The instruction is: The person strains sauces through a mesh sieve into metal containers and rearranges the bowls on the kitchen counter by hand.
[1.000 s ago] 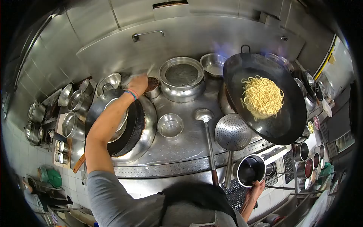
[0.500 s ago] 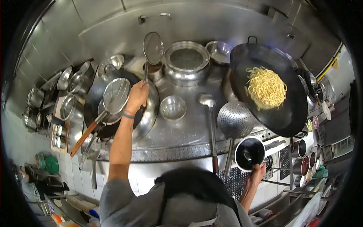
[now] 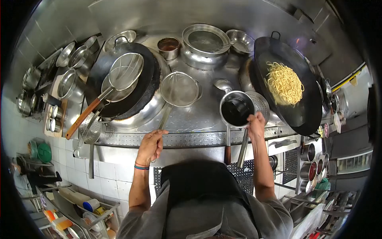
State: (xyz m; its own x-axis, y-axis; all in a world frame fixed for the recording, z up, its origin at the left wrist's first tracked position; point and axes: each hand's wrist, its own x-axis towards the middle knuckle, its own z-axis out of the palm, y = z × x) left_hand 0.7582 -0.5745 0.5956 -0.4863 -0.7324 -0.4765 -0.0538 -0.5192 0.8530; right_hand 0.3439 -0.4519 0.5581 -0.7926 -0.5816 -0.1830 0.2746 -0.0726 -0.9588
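My left hand is closed around the handle of a fine-mesh strainer. The strainer's round head is over a small metal bowl, which it mostly hides. Gripped at the rim by my right hand is a metal pot with dark liquid inside. The pot is above the steel counter, in front of a perforated skimmer and beside a ladle. Yellow noodles lie in a large black wok to the right.
At the left, a wire strainer with a wooden handle rests across another black wok. A lidded-looking round pot and a small pot of reddish-brown contents stand at the back. Several containers line the right side.
My left hand has come back toward me, bringing the strainer from the rear of the counter to over the small bowl. My right hand has raised the pot forward and left over the counter.
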